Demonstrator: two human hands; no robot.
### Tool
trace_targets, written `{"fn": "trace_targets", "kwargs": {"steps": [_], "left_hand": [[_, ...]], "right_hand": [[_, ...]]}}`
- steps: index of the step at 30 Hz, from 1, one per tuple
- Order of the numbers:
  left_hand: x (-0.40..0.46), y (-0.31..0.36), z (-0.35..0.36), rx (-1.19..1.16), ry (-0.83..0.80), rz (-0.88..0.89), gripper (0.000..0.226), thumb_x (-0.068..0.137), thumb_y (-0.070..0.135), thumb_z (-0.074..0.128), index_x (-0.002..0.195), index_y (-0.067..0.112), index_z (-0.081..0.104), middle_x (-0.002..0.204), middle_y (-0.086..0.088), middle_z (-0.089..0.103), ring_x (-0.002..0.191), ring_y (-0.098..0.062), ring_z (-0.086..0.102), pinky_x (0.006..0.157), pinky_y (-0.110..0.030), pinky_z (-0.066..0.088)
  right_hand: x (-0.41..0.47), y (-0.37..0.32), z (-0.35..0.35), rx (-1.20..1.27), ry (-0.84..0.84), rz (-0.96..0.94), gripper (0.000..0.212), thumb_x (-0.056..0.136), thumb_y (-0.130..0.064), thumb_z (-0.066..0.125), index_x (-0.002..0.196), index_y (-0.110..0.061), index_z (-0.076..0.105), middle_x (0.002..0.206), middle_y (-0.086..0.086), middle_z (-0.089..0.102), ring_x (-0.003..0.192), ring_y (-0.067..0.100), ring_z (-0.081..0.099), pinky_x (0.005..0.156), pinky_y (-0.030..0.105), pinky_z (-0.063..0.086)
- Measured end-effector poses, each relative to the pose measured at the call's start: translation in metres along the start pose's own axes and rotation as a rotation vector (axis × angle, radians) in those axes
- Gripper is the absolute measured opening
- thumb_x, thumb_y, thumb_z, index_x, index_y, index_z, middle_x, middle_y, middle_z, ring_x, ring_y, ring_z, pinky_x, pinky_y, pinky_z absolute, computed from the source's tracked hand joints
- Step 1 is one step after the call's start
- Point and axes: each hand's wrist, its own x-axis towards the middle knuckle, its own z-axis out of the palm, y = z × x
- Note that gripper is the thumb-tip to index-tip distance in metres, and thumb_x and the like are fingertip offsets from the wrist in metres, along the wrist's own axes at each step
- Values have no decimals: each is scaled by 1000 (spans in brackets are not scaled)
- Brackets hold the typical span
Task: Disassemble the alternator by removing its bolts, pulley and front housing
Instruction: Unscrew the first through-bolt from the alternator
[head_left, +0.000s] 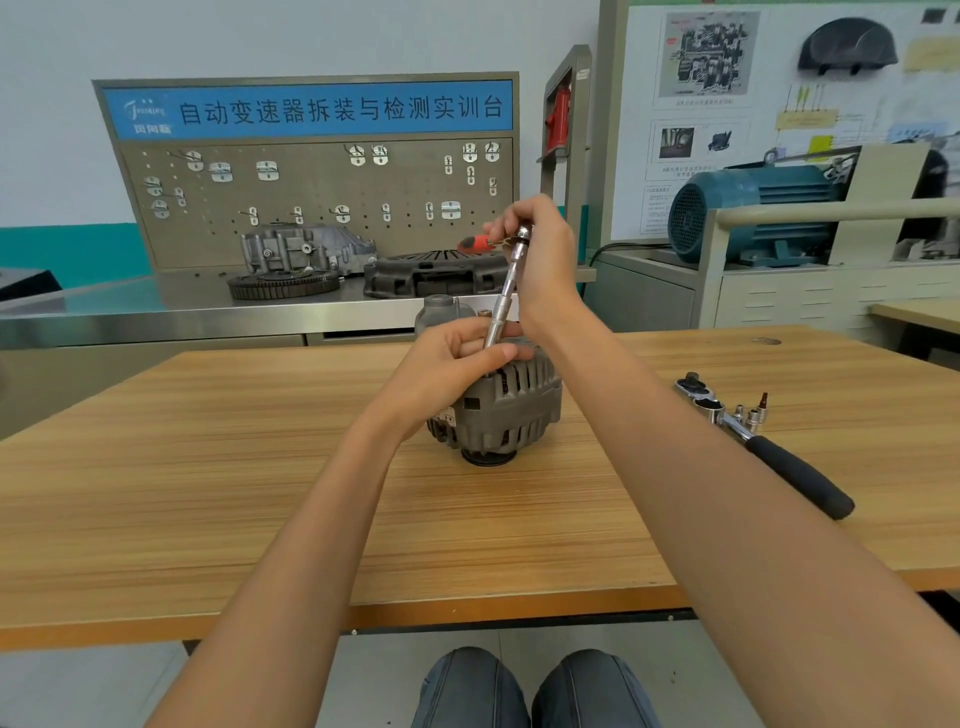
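A grey alternator (511, 410) stands on the wooden table (208, 467) with its pulley (488, 457) facing down. A long chrome extension bar (504, 296) rises at a slant from the alternator's top. My left hand (457, 364) pinches the bar's lower end just above the housing. My right hand (540, 254) grips the ratchet head at the top of the bar; its red handle (475, 242) sticks out to the left. The bar's tip and the bolt under it are hidden by my left hand.
A second ratchet with a black handle (795, 467) lies at the right of the table, with small sockets and a bit (753, 413) beside it. Behind, a steel bench (156, 306) carries gearbox parts and a pegboard. A blue motor (753, 213) stands at the right.
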Motion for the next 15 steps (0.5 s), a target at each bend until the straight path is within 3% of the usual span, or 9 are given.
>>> {"fn": "trace_targets", "kwargs": {"steps": [3, 6, 11, 15], "left_hand": [[-2, -4, 5, -15, 71, 49, 24, 92, 11, 57, 115, 16, 63, 98, 2, 74, 96, -8, 68, 77, -16, 52], [-3, -6, 9, -9, 113, 77, 25, 93, 10, 56, 117, 11, 63, 99, 1, 73, 95, -7, 68, 76, -15, 51], [-4, -10, 10, 27, 155, 111, 25, 92, 12, 58, 116, 11, 64, 97, 4, 74, 96, -6, 68, 80, -16, 52], [-4, -14, 15, 19, 207, 165, 20, 93, 11, 57, 109, 17, 66, 89, 10, 74, 92, -5, 68, 76, -15, 50]], "right_hand": [[-1, -1, -2, -57, 0, -11, 32, 87, -3, 39, 56, -12, 40, 61, 4, 46, 69, 18, 49, 70, 26, 45], [0, -1, -1, -16, -25, -5, 32, 86, -2, 38, 56, -12, 40, 60, 6, 45, 69, 20, 48, 80, 36, 47], [0, -2, 3, 33, -65, -12, 34, 87, -5, 38, 54, -13, 39, 55, 5, 46, 67, 18, 52, 83, 31, 45], [0, -1, 10, 25, -76, -10, 38, 89, -6, 38, 52, -13, 38, 49, -1, 48, 74, 19, 55, 98, 38, 40]]}}
